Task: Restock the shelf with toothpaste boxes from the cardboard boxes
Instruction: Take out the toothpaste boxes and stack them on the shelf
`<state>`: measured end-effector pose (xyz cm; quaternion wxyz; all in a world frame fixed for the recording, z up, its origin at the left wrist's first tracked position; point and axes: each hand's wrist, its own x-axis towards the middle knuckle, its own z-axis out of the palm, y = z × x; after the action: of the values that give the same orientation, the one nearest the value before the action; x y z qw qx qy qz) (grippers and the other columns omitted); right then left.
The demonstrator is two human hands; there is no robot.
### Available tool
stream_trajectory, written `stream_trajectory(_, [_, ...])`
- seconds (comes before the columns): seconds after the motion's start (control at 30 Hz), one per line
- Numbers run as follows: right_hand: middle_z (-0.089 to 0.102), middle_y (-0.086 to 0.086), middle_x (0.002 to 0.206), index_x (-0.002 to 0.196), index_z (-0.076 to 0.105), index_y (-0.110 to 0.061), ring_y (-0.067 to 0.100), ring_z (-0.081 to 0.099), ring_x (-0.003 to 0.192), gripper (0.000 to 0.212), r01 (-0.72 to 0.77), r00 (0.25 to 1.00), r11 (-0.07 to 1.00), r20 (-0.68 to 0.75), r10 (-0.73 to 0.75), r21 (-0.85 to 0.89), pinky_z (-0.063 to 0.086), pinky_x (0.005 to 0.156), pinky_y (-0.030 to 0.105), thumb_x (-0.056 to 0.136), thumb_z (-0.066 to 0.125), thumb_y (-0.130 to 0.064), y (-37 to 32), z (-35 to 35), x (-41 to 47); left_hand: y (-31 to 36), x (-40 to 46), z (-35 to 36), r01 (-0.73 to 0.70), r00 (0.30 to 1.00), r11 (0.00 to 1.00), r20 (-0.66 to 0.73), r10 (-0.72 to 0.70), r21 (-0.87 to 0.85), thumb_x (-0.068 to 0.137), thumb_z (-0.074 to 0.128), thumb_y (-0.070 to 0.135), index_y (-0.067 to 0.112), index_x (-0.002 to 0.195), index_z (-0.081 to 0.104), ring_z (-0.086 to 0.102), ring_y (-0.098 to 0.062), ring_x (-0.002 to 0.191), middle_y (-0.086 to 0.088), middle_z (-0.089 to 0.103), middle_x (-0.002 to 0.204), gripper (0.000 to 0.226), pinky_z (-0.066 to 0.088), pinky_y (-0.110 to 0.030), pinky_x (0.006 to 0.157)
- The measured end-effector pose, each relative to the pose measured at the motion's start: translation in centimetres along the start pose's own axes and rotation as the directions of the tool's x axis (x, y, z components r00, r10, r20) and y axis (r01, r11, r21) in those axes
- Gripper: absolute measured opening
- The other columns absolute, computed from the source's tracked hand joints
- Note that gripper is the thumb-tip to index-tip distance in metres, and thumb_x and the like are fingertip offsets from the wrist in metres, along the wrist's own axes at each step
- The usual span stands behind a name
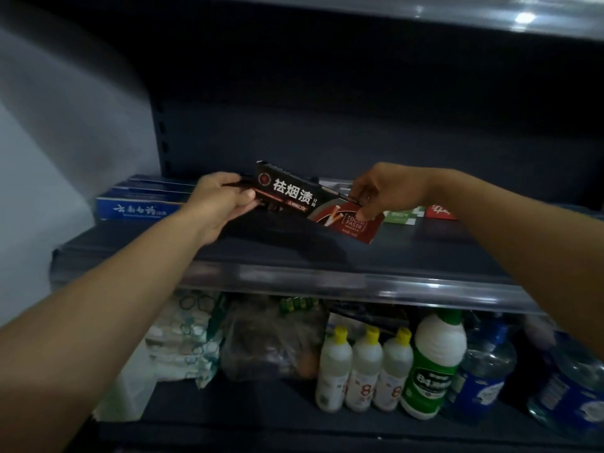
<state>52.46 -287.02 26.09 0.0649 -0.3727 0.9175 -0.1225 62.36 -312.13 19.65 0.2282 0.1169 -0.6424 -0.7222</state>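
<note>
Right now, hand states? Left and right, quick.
Left hand: grips the left end of the black toothpaste box.
Right hand: pinches the same box's right end, above the shelf.

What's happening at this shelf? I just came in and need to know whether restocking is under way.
Yes, it is. A person holds a black and red toothpaste box in both hands over the middle shelf: the left hand grips its left end and the right hand pinches its right end. The box is tilted and not yet set down. Blue toothpaste boxes already lie at the shelf's left, green and red ones to the right. Bottles stand on the shelf below.
</note>
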Motion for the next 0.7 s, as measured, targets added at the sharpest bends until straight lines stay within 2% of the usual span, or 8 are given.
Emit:
stream_trajectory(0.03, [0.068,-0.004,0.094,0.105,0.063,-0.016,0.008,0.064,0.085,0.026,0.0,1.0,1.0,0.008,0.0,-0.013,0.049,0.071,0.021,0.081,0.074,-0.019,-0.2,0.0,0.7,0.1,0.5,-0.6,-0.009,1.0,0.998,-0.006,0.009,0.069,0.088,0.056,-0.011,0.002,0.127,0.051,0.064,-0.025,0.104,-0.014,0.063,0.109,0.041,0.057,-0.025,0.079])
stream_trajectory(0.1, [0.067,-0.006,0.09,0.102,0.063,-0.017,0.008,0.064,0.082,0.024,0.0,1.0,0.999,0.018,0.001,-0.033,0.048,0.071,0.023,0.08,0.075,-0.018,-0.6,0.1,1.9,0.1,1.3,-1.3,-0.03,1.0,0.969,0.012,0.028,0.245,0.087,0.059,-0.008,0.006,0.111,0.059,0.063,-0.024,0.105,-0.013,0.064,0.109,0.028,0.055,-0.025,0.08])
stream_trajectory(0.17, [0.067,-0.006,0.09,0.102,0.063,-0.015,0.009,0.065,0.083,0.025,-0.005,1.0,0.998,0.027,0.006,-0.056,0.05,0.073,0.026,0.08,0.075,-0.017,-0.9,0.3,3.2,-0.2,2.1,-1.8,-0.043,0.999,0.924,0.018,0.039,0.38,0.086,0.063,-0.005,0.012,0.091,0.062,0.063,-0.022,0.103,-0.009,0.065,0.099,0.018,0.054,-0.026,0.084])
stream_trajectory(0.23, [0.067,-0.006,0.091,0.104,0.063,-0.014,0.009,0.064,0.083,0.026,-0.006,0.999,0.996,0.031,0.009,-0.084,0.051,0.073,0.025,0.081,0.074,-0.016,-1.2,0.6,4.4,-0.7,3.1,-2.2,-0.062,0.998,0.87,0.005,0.068,0.489,0.086,0.065,-0.002,0.017,0.082,0.062,0.063,-0.021,0.101,-0.006,0.066,0.094,0.02,0.051,-0.032,0.092])
stream_trajectory(0.33, [0.064,-0.007,0.092,0.106,0.06,-0.015,0.008,0.061,0.083,0.027,-0.011,0.999,0.993,0.041,0.016,-0.117,0.046,0.068,0.023,0.082,0.073,-0.016,-1.4,1.3,6.3,-1.4,4.5,-3.0,-0.059,0.997,0.785,-0.001,0.076,0.617,0.084,0.068,0.003,0.013,0.097,0.067,0.062,-0.023,0.104,-0.009,0.068,0.104,0.016,0.047,-0.038,0.1])
stream_trajectory(0.43, [0.062,-0.005,0.093,0.107,0.059,-0.013,0.015,0.061,0.087,0.029,-0.012,0.998,0.989,0.053,0.02,-0.146,0.047,0.071,0.026,0.081,0.073,-0.016,-1.7,2.3,8.4,-1.9,5.8,-3.6,-0.039,0.998,0.722,-0.01,0.063,0.691,0.085,0.068,0.007,0.009,0.114,0.066,0.061,-0.026,0.105,-0.01,0.067,0.109,0.029,0.048,-0.035,0.095])
stream_trajectory(0.6, [0.055,0.001,0.102,0.117,0.057,-0.01,0.02,0.053,0.091,0.041,-0.008,1.0,0.97,0.024,0.015,-0.245,0.042,0.071,0.027,0.081,0.074,-0.019,-2.2,4.2,11.7,-2.2,7.5,-4.4,-0.009,0.999,0.675,-0.029,0.045,0.738,0.087,0.065,0.006,0.004,0.111,0.065,0.057,-0.025,0.101,-0.013,0.063,0.109,0.024,0.046,-0.031,0.084])
stream_trajectory(0.7, [0.056,0.001,0.104,0.122,0.057,-0.008,0.019,0.053,0.094,0.046,-0.011,1.0,0.965,0.014,0.016,-0.263,0.041,0.076,0.027,0.081,0.074,-0.019,-2.3,4.7,13.3,-2.1,8.4,-4.6,0.014,0.999,0.665,-0.04,0.024,0.747,0.087,0.065,0.006,0.003,0.112,0.063,0.055,-0.024,0.099,-0.013,0.061,0.11,0.025,0.047,-0.033,0.085])
